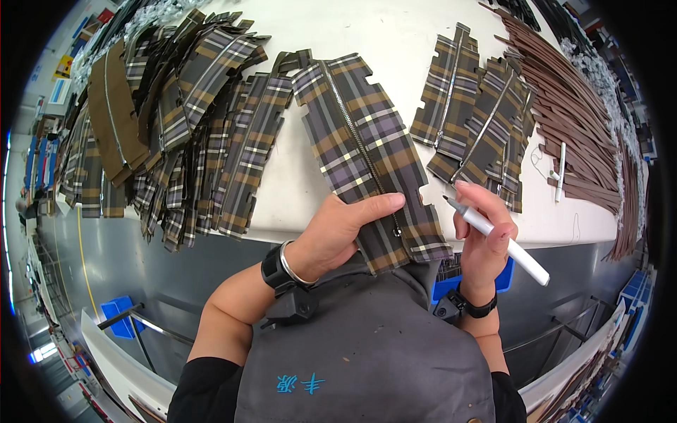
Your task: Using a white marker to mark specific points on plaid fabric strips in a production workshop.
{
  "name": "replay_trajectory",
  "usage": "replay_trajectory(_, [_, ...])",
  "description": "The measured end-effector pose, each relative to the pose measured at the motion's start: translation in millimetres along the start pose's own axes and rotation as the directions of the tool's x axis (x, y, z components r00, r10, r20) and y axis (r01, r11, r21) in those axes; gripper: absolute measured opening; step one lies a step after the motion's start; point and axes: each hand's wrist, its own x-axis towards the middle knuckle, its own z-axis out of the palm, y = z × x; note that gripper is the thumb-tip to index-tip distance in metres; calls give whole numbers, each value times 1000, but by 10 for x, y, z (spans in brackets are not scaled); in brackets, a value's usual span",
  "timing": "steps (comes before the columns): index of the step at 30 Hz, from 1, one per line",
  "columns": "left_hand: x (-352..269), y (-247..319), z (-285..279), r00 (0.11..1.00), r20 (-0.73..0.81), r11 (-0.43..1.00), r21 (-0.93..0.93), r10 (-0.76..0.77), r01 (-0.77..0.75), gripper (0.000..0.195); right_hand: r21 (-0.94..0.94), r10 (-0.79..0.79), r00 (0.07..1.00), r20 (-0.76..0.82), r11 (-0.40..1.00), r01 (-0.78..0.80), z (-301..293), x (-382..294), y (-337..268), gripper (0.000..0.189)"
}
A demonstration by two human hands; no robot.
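My left hand (338, 232) grips a plaid fabric panel (365, 121), its thumb lying across the lower part. A metal zipper (351, 127) runs down the panel's length, with its slider near the bottom end. Notches are cut into the panel's edges. In my right hand (484, 232) is an uncapped marker pen (508, 243) with a white barrel; its dark tip points left toward the panel's right edge and does not touch it. The panel's far end reaches over the white table (328, 21).
Plaid zipper panels (206, 79) pile up on the left, with a brown panel (113, 111) on top. More zippered panels (476, 116) lie at right, beside brown strips (571, 116). A white pen (559, 172) lies near them. Blue bins (119, 317) stand below the table.
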Motion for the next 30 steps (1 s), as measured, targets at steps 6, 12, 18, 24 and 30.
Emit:
replay_trajectory(6, [-26,8,0,1000,3,999,32,-15,15,30,211,58,996,-69,977,-42,116,9,-50,32])
replay_trajectory(12, [-43,40,29,999,43,998,54,-25,22,30,247,-125,991,-44,960,132,185,41,-3,20])
replay_trajectory(18, [-63,43,37,998,65,999,50,-14,10,29,243,-136,989,-64,959,148,232,45,2,20])
replay_trajectory(24, [-66,51,27,997,62,998,47,-34,31,29,246,-128,990,-64,959,140,245,45,-9,21])
replay_trajectory(30, [-63,47,26,997,65,999,32,-42,40,30,219,-133,990,-50,966,141,238,41,14,20])
